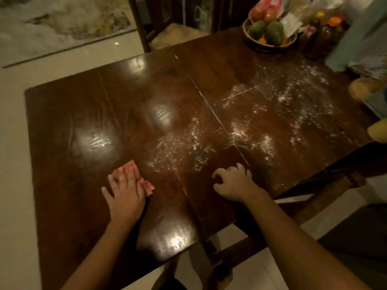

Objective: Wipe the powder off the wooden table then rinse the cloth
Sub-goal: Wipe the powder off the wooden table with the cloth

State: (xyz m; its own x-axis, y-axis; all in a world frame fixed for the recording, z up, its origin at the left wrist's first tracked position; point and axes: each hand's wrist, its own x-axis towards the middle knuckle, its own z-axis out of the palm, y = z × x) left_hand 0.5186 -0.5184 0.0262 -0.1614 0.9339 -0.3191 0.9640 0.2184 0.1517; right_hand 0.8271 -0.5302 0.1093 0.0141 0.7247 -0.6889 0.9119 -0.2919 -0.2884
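Observation:
A dark wooden table (83,114) fills the view. White powder (247,130) is scattered across its middle and right half, up toward the far right corner. My left hand (123,193) lies flat on a pink cloth (146,184) near the table's front, left of the powder. The cloth sticks out past my fingers and to their right. My right hand (234,182) rests on the table with curled fingers, holding nothing, just below the powder patch.
A basket of fruit (269,33) stands at the far right corner, with bags and jars (326,32) beside it. A teal cloth (360,45) and yellowish objects (377,130) sit along the right edge. A wooden chair (343,168) stands at the right, another chair (173,34) behind.

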